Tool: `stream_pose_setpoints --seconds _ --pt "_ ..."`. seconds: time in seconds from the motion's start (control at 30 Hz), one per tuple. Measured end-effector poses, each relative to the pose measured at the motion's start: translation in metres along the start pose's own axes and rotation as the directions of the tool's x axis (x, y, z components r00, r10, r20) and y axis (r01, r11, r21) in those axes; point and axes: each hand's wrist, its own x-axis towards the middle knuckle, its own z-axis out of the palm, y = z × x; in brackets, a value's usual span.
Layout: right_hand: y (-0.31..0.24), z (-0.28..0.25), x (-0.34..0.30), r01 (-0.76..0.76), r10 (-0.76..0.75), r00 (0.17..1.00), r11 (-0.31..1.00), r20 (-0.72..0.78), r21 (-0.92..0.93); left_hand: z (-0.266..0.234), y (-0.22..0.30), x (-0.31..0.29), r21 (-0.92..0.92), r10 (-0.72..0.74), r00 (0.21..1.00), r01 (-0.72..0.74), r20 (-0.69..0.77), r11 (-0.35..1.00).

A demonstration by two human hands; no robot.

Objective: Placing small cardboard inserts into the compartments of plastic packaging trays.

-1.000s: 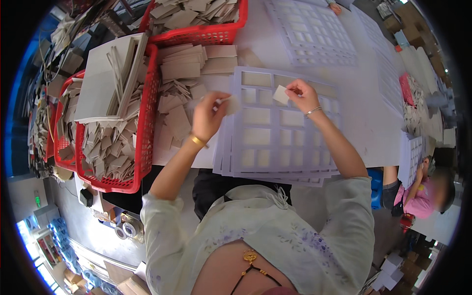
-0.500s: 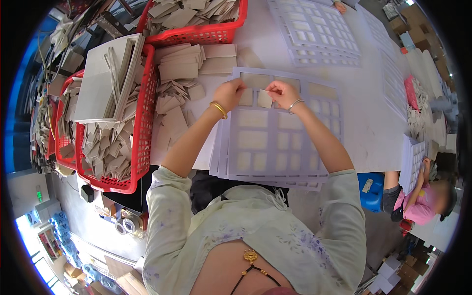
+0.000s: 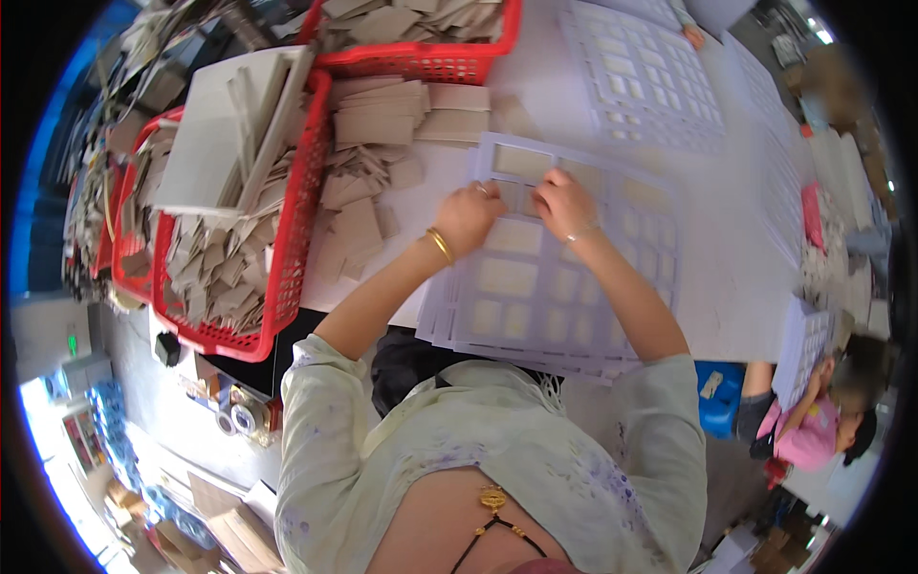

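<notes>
A lavender frame sheet (image 3: 546,249) with rows of rectangular openings lies on top of a stack of similar sheets in front of me. My left hand (image 3: 469,216), with a gold bangle at the wrist, rests at the sheet's upper left, fingers curled over an opening. My right hand (image 3: 565,204), a silver bangle at its wrist, has its fingertips pinched down at the same row. Between the hands a small grey card (image 3: 516,198) shows in an opening. What the fingertips of either hand hold is hidden and slightly blurred.
Red baskets (image 3: 287,239) full of grey card offcuts stand at the left, one with large boards (image 3: 215,134) on top. Loose card stacks (image 3: 378,120) lie beside them. More frame sheets (image 3: 660,81) lie at the far right. A person in pink (image 3: 803,435) sits at right.
My right hand has brought the small card down to the sheet, and its fingers now cover the opening's edge. My left hand has shifted slightly lower. The whole view has tilted a little.
</notes>
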Motion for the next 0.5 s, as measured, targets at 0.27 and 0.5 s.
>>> stream_pose_setpoints --seconds 0.27,0.5 --pt "0.002 -0.011 -0.012 0.113 -0.113 0.993 0.994 0.025 -0.007 -0.099 0.004 -0.112 -0.158 0.026 0.903 -0.103 -0.429 0.982" --pt "0.005 -0.01 -0.011 0.09 -0.089 0.983 0.996 0.163 0.003 -0.19 -0.112 -0.213 0.051 -0.536 0.636 0.669 -0.554 0.741"
